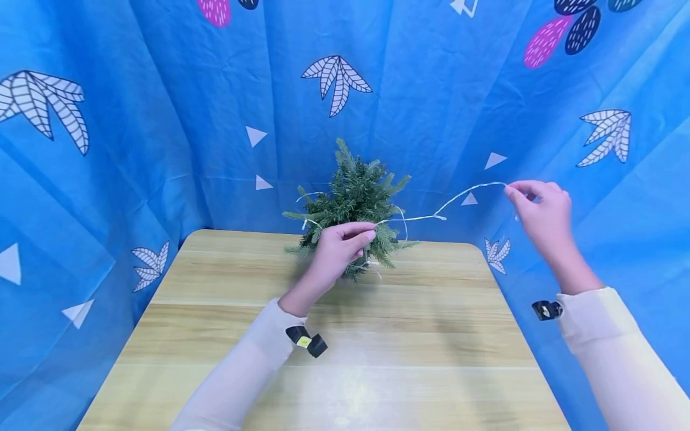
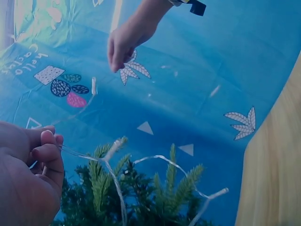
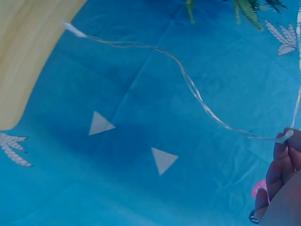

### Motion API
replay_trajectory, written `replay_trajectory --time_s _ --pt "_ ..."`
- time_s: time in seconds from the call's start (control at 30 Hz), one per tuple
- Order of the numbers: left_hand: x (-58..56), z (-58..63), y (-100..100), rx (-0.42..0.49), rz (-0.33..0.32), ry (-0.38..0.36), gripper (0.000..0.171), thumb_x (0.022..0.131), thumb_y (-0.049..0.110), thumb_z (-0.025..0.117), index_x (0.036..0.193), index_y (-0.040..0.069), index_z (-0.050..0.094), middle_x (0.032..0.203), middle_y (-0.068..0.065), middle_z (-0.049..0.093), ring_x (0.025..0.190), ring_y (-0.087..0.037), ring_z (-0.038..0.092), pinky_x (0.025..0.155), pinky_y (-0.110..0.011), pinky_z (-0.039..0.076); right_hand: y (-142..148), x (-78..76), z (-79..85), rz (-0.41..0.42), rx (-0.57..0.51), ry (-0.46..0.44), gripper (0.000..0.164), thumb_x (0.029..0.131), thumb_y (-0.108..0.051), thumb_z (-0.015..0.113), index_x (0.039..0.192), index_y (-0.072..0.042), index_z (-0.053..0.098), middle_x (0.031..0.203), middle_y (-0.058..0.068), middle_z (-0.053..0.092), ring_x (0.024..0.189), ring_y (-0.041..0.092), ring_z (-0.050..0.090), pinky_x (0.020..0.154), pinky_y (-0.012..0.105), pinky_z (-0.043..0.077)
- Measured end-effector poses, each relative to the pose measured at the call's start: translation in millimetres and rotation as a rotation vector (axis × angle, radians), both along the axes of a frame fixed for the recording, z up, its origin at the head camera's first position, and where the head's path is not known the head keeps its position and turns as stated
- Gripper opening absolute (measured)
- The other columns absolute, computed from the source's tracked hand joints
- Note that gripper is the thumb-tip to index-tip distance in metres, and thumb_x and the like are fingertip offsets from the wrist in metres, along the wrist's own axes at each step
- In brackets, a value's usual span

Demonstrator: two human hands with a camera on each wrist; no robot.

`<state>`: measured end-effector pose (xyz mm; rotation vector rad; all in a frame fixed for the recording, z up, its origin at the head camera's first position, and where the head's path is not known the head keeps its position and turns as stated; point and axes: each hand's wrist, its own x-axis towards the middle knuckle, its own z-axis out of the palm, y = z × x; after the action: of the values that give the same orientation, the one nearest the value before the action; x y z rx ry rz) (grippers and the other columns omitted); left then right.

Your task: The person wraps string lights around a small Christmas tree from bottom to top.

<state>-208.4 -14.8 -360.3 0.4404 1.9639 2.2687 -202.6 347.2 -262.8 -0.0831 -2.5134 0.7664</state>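
A small green artificial Christmas tree [image 1: 353, 194] stands at the far edge of the table. Thin, clear string lights [image 1: 411, 219] loop over its branches and stretch out to the right. In front of the tree, my left hand [image 1: 338, 248] pinches the wire between thumb and fingers. Off to the right, above the table's side, my right hand [image 1: 543, 212] pinches another stretch; its view shows a small bulb [image 3: 287, 135] at the fingertips. Past that hand hangs more wire with a white bulb [image 3: 74, 30]. Two bulbs on the tree stick out near the left hand, one a white tip [image 2: 218, 193].
The wood-grain table [image 1: 345, 359] has rounded far corners. A blue patterned curtain [image 1: 226, 108] surrounds it at the back and sides. Each sleeve carries a dark wrist camera, such as the left one [image 1: 307, 341].
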Motion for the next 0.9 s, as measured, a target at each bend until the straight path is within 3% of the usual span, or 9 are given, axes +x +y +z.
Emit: replay_trajectory --time_s 0.13,0.27,0.43,0.57,0.77,0.9 --pt "-7.0 8.8 12.9 0.017 -0.024 0.023 0.028 0.094 0.022 0.073 0.120 0.012 0.075 0.101 -0.025 0.069 0.065 -0.013 0.056 0.055 -0.019 0.045 -2.3 -1.5 11.6 -0.046 -0.072 -0.013 0.050 0.101 -0.047 0.055 0.128 -0.008 0.069 0.096 -0.001 0.058 0.092 0.001 0.040 0.079 0.031 0.034" --pt "-12.3 17.8 24.4 0.000 -0.049 0.056 0.028 0.096 0.022 0.072 0.122 0.012 0.074 0.102 -0.022 0.070 0.065 -0.015 0.054 0.060 -0.026 0.048 -5.6 -2.9 20.3 -0.063 -0.105 -0.006 0.050 0.100 -0.048 0.056 0.129 -0.010 0.069 0.094 -0.012 0.054 0.094 -0.001 0.041 0.076 0.028 0.037" --pt "-20.2 37.4 41.8 -0.106 -0.060 0.120 0.028 0.095 0.026 0.072 0.121 0.016 0.074 0.099 -0.006 0.073 0.074 -0.019 0.063 0.068 -0.035 0.056 -11.4 -5.2 28.6 -0.053 -0.101 0.010 0.049 0.100 -0.048 0.056 0.129 -0.011 0.069 0.091 -0.014 0.054 0.093 0.000 0.042 0.075 0.027 0.038" --pt "-34.1 61.6 63.3 -0.175 -0.116 0.186 0.028 0.096 0.028 0.070 0.123 0.019 0.073 0.092 -0.002 0.070 0.078 -0.024 0.064 0.060 -0.030 0.052 -19.4 -7.6 34.7 -0.039 -0.101 0.024 0.047 0.100 -0.046 0.057 0.128 -0.011 0.070 0.089 -0.013 0.055 0.092 0.001 0.042 0.077 0.028 0.036" --pt "-62.2 92.7 96.9 -0.202 -0.228 0.132 0.034 0.097 0.027 0.069 0.130 0.017 0.068 0.096 -0.002 0.072 0.067 -0.017 0.056 0.058 -0.023 0.047 -36.2 -13.9 43.1 -0.008 -0.119 0.045 0.044 0.099 -0.046 0.058 0.125 -0.012 0.072 0.090 -0.011 0.056 0.093 0.002 0.043 0.079 0.027 0.036" --pt "-74.8 104.9 110.6 -0.288 -0.237 0.154 0.039 0.097 0.028 0.069 0.135 0.017 0.064 0.097 -0.002 0.075 0.065 -0.020 0.056 0.058 -0.025 0.047 -48.2 -16.7 51.8 0.012 -0.115 0.095 0.042 0.099 -0.045 0.060 0.122 -0.013 0.074 0.088 -0.013 0.058 0.092 0.002 0.043 0.083 0.026 0.034"
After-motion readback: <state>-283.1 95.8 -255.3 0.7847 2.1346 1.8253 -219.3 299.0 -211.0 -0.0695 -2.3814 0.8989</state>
